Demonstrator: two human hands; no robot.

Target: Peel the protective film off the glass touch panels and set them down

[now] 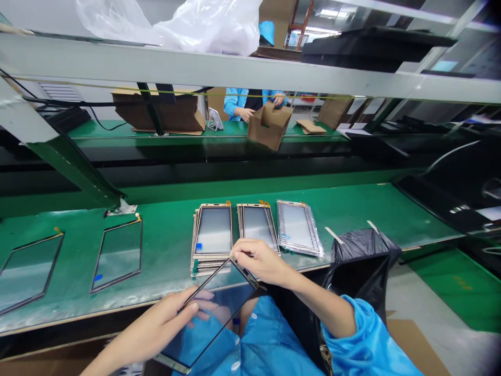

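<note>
My left hand (172, 318) grips the left edge of a clear glass panel (219, 313), thumb on top and fingers showing through from beneath. The panel tilts over my lap in front of the green bench. My right hand (262, 261) is closed in a pinch at the panel's top corner, on its edge or a small tab I cannot make out. Just beyond it, a stack of gold-edged panels (213, 232) lies on the bench, with a second stack (256, 224) and a silver-edged stack (297, 227) to its right.
Two single panels (117, 253) (27, 271) lie on the green bench (168, 250) at left. A black bag-lined bin (364, 261) stands at right. Across a conveyor, a person in blue (242, 102) handles a cardboard box (270, 125). A metal shelf rail (195, 65) runs overhead.
</note>
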